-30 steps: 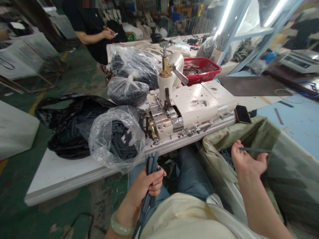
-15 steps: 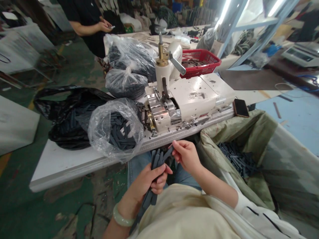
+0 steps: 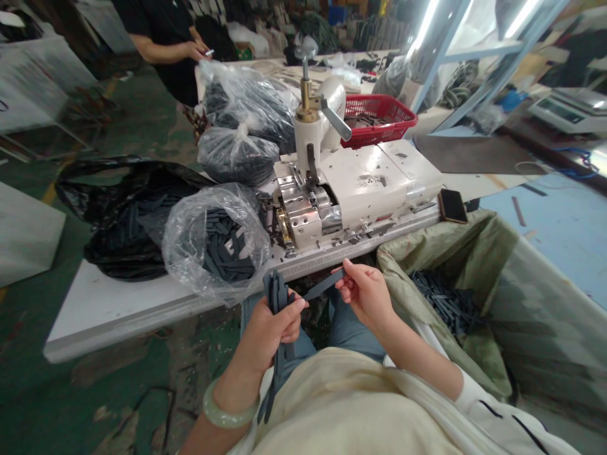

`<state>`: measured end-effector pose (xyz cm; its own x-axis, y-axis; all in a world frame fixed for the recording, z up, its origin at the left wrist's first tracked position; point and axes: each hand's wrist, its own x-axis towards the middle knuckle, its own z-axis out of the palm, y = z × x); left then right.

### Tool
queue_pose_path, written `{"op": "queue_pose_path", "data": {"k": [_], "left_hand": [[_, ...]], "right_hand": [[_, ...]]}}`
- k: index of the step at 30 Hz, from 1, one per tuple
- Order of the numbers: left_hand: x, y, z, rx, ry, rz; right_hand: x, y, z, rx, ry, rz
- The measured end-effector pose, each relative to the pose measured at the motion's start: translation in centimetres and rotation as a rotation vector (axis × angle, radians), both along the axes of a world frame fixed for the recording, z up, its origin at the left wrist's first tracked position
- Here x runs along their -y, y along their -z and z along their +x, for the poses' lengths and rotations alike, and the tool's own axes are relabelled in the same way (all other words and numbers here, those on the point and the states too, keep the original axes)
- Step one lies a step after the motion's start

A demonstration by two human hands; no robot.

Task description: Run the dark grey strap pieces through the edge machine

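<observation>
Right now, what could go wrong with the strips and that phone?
1. The left hand clutches a bundle of dark strips with ends sticking out above and below; a slack grip might let some drop.
2. The right hand pinches one strip that reaches across to the left hand; a sharp tug could drag others loose.
3. The phone lies by the table's edge, close to the olive liner; a bump might knock it off.

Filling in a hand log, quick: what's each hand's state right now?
Left hand: closed around a bundle of dark strips.
Right hand: closed, fingertips pinching one end of a single dark strip.
</observation>
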<state>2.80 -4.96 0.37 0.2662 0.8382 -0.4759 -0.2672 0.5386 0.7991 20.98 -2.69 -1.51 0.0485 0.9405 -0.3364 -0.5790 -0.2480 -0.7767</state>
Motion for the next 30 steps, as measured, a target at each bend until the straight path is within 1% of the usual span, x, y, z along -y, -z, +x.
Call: {"op": "queue_pose_path", "data": {"k": [3, 5, 7, 9, 10, 11, 12, 13, 14, 15, 16, 17, 18, 20, 21, 22, 24, 26, 30], "left_hand": [[-0.1, -0.3, -0.3, -0.017, 0.017, -0.003], [-0.1, -0.5, -0.6, -0.031, 0.029, -0.009], [-0.2, -0.5, -0.7, -0.039, 0.047, -0.014], [-0.2, -0.4, -0.7, -0.057, 0.074, -0.025], [-0.3, -0.4, -0.7, -0.069, 0.090, -0.034], [-0.3, -0.3, -0.6, -0.082, 0.107, -0.047], [-0.4, -0.2, -0.6, -0.094, 0.122, -0.059], [-0.5, -0.1, -0.6, -0.106, 0.131, -0.068], [-0.6, -0.1, -0.6, -0.115, 0.129, -0.072], [-0.8, 0.0, -0.8, -0.118, 0.115, -0.070], [-1.0, 0.0, -1.1, -0.111, 0.089, -0.063], [-1.3, 0.0, -1.4, -0.092, 0.053, -0.053], [-1.6, 0.0, -1.8, -0.062, 0.013, -0.045], [-2.0, 0.1, -2.7, 0.014, -0.053, -0.040], [-2.2, 0.1, -3.2, 0.048, -0.076, -0.044], [-2.3, 0.2, -3.6, 0.073, -0.090, -0.053], [-2.3, 0.3, -4.0, 0.101, -0.104, -0.067], [-2.2, 0.6, -4.3, 0.107, -0.107, -0.072], [-2.1, 1.2, -4.4, 0.103, -0.114, -0.084]], "right_hand": [[-0.1, 1.1, 0.8, -0.109, -0.040, -0.037], [-0.4, 1.6, 1.5, -0.128, -0.074, -0.060], [-0.9, 1.7, 2.4, -0.049, -0.105, -0.038], [-1.5, 1.0, 3.1, 0.146, -0.181, 0.095], [-1.7, 0.5, 3.3, 0.267, -0.265, 0.199], [-1.9, -0.1, 3.4, 0.379, -0.398, 0.306], [-2.1, -0.7, 3.4, 0.467, -0.585, 0.398], [-2.3, -1.2, 3.1, 0.520, -0.802, 0.462], [-2.4, -1.6, 2.8, 0.539, -1.006, 0.493], [-2.6, -1.7, 2.3, 0.540, -1.146, 0.495], [-2.9, -1.7, 1.7, 0.527, -1.193, 0.469], [-3.2, -1.6, 1.0, 0.498, -1.150, 0.420], [-3.8, -1.4, 0.5, 0.455, -1.037, 0.360], [-5.4, -0.9, -0.4, 0.331, -0.761, 0.234], [-6.4, -0.8, -0.7, 0.260, -0.656, 0.184], [-7.5, -0.7, -0.9, 0.199, -0.585, 0.155], [-9.6, -0.6, -1.0, 0.126, -0.512, 0.137], [-11.2, -0.7, -1.0, 0.090, -0.491, 0.125], [-12.8, -1.0, -1.2, 0.049, -0.451, 0.087]]}}
